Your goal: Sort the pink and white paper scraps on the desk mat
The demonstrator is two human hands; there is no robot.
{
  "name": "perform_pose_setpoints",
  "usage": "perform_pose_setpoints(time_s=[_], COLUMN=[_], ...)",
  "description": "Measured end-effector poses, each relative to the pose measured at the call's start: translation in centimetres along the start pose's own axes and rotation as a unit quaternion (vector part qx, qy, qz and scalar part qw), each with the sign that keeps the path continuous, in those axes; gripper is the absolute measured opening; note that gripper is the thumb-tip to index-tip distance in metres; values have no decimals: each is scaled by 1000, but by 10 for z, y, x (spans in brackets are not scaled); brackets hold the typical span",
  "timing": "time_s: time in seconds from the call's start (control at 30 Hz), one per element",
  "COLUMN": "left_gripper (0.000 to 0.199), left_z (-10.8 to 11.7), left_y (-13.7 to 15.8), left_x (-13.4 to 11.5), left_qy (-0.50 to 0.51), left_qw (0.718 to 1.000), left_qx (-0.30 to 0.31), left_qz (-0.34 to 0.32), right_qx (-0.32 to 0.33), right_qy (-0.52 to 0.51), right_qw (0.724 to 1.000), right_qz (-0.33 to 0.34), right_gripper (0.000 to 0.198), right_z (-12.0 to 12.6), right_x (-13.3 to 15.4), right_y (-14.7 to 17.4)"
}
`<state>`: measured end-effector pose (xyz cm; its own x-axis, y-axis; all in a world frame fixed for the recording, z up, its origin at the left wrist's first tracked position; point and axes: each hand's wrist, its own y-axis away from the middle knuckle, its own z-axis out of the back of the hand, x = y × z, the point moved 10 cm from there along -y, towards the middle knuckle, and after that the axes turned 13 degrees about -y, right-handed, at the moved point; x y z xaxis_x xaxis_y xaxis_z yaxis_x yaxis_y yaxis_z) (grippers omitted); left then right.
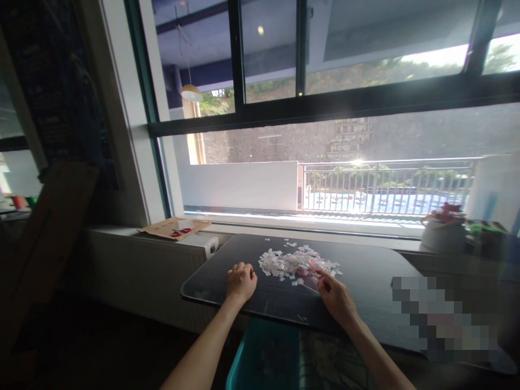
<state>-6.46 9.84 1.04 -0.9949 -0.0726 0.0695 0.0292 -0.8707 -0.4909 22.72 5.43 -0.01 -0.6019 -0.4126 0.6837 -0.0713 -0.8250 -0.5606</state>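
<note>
A loose pile of small white paper pieces (284, 262), some with pink or red among them, lies on the dark table. My left hand (242, 279) rests as a fist near the table's left front edge, apart from the pile; its palm side is hidden, so I cannot make out whether anything is inside. At the pile's right side, my right hand (335, 295) reaches in with the index finger stretched out among the reddish pieces. Its other fingers are partly curled and no piece shows in its grip.
The dark table (369, 271) has rounded corners and stands against the window sill. Red-handled scissors (181, 232) lie on brown cardboard (156, 230) at the left. Under the front edge is a teal bin (239, 357). A white pot (442, 234) stands right.
</note>
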Motion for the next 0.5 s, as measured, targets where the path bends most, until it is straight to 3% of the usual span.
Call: perform_pose_setpoints(time_s=[0.13, 0.33, 0.5], left_gripper=[15, 16, 16], left_z=[-2, -3, -3], left_y=[0, -1, 0], left_x=[1, 1, 2], left_qy=[3, 5, 14], left_qw=[1000, 1000, 1000], left_qx=[2, 1, 0], left_qz=[-2, -4, -7], right_qx=[-38, 19, -23], right_qy=[34, 1, 30], right_qw=[998, 1000, 999], right_qz=[-25, 8, -8], right_gripper=[41, 41, 41], right_z=[8, -4, 2], right_x=[-5, 5, 1], right_y=[1, 2, 3])
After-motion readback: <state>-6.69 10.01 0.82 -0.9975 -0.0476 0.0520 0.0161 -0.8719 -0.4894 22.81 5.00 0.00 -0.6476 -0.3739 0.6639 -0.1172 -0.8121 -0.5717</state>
